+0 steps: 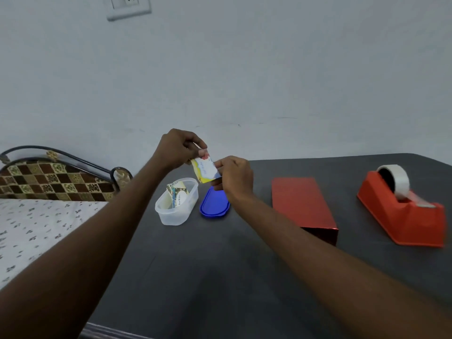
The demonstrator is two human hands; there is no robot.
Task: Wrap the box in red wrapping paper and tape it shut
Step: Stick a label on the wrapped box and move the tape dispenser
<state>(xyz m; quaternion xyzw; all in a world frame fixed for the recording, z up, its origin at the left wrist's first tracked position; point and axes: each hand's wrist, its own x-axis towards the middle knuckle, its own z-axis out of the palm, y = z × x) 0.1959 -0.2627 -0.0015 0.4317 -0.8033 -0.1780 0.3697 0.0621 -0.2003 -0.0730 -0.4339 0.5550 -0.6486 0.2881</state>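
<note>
A box covered in shiny red wrapping paper (303, 206) lies on the dark grey table (220, 265), right of centre. Further right stands a red tape dispenser (403, 214) with a roll of clear tape. Both my hands are raised above the table, left of the box. My left hand (178, 150) pinches the top edge of a small printed gift tag (205, 168). My right hand (236, 178) pinches the tag's right edge. The tag is white with a yellow and blue border.
A clear plastic tub (176, 204) holding more tags sits under my hands, its blue lid (214, 204) lying beside it. A bed with a patterned sheet (36, 228) and a checked headboard (53, 182) borders the table's left side. A white wall rises behind.
</note>
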